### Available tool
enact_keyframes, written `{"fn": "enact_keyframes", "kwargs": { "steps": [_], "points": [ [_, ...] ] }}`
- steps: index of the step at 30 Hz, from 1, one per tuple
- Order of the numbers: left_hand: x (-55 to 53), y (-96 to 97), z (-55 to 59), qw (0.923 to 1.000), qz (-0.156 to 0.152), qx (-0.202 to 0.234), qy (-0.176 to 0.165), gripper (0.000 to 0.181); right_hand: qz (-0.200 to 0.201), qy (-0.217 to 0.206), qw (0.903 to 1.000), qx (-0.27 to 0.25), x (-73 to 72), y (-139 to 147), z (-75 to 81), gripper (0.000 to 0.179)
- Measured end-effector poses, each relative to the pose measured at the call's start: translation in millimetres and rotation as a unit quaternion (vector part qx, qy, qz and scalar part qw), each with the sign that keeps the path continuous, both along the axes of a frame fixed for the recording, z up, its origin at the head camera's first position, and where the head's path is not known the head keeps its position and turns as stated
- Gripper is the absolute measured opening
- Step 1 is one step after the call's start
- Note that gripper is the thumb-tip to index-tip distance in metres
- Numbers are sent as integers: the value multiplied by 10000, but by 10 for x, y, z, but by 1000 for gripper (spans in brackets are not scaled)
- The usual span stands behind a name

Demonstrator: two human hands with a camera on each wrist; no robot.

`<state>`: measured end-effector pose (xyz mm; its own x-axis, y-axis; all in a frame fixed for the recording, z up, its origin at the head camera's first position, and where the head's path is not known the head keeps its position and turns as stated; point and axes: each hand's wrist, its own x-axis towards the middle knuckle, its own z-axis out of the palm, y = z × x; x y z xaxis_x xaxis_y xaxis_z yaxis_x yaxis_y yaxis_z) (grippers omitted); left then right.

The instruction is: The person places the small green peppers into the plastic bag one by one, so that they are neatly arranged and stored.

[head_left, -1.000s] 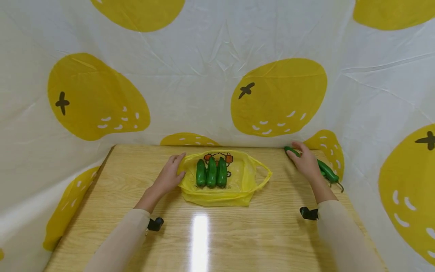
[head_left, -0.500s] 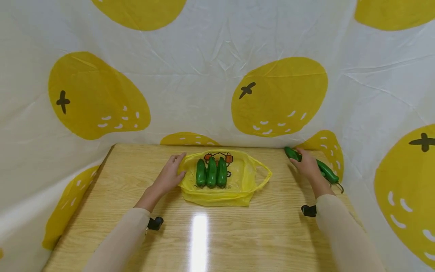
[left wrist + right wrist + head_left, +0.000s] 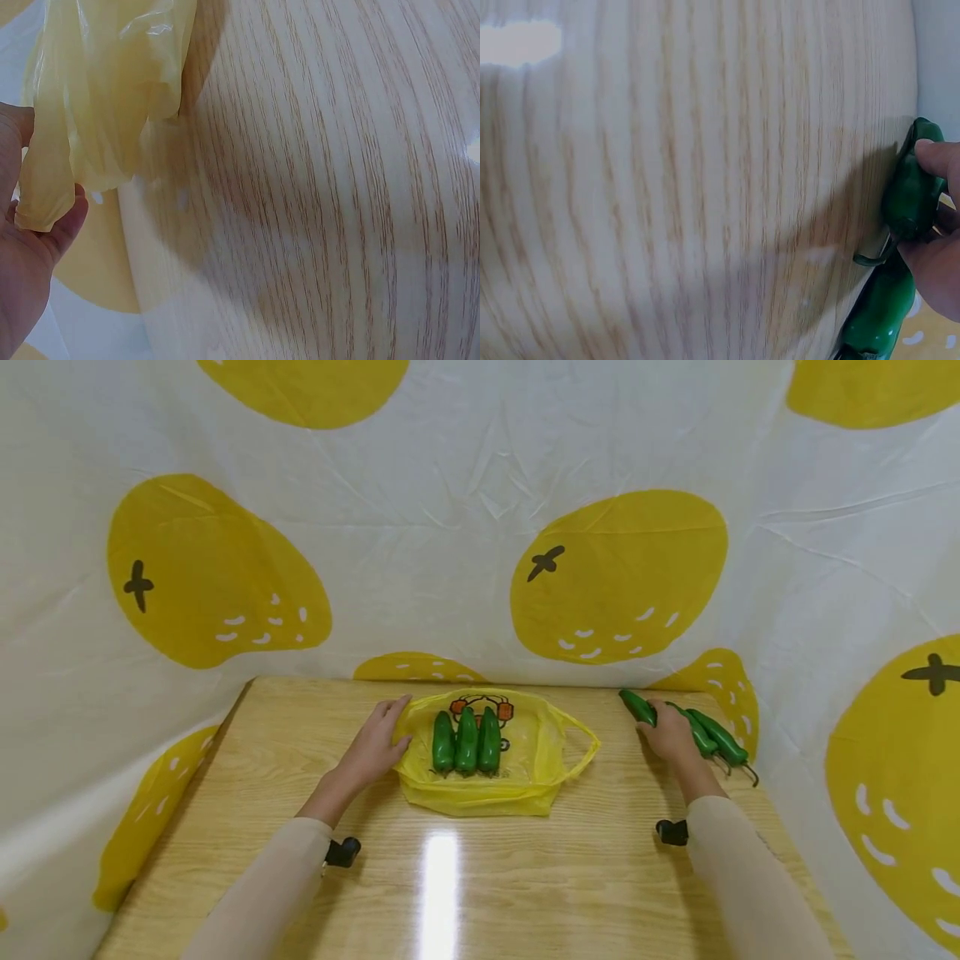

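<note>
My left hand holds the left edge of a yellow plastic bag lying spread on the table. In the left wrist view, a fold of the bag runs between the thumb and fingers. Three green chili peppers lie side by side on the bag, stems toward me. At the far right, my right hand grips another green chili pepper, thumb on one side; its curved stem shows in the right wrist view. Two more green chili peppers lie just right of that hand, partly hidden by it.
The wooden table ends at a hanging white cloth printed with yellow fruit, at the back and both sides. A loop handle of the bag sticks out to the right. A bright reflection lies on the tabletop.
My right hand has closed around a chili pepper and shifted it slightly left, away from the other two, which now show more. The left hand and the bag have barely moved.
</note>
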<state>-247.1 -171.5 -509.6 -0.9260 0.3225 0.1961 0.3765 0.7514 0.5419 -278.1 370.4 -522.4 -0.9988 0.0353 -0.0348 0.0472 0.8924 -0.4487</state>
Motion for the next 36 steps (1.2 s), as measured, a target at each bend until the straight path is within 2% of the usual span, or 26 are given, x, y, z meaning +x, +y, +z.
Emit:
{"fn": "enact_keyframes", "kwargs": {
  "steps": [9,20,29,36],
  "points": [
    [1,-4,-5,10000,55,-6,-50,75,6,-79,10000,-8,14,-3,-22,63],
    [4,5,-3,9999,56,90,-90,75,-155,35,9985,-529,163,26,20,61],
    [1,-6,-23,9999,29,113,-75,75,-195,240,9951,-942,393,28,132,62],
    [-5,-4,-22,9999,-22,130,-3,75,-99,660,9914,-1123,586,-39,302,62]
  ]
}}
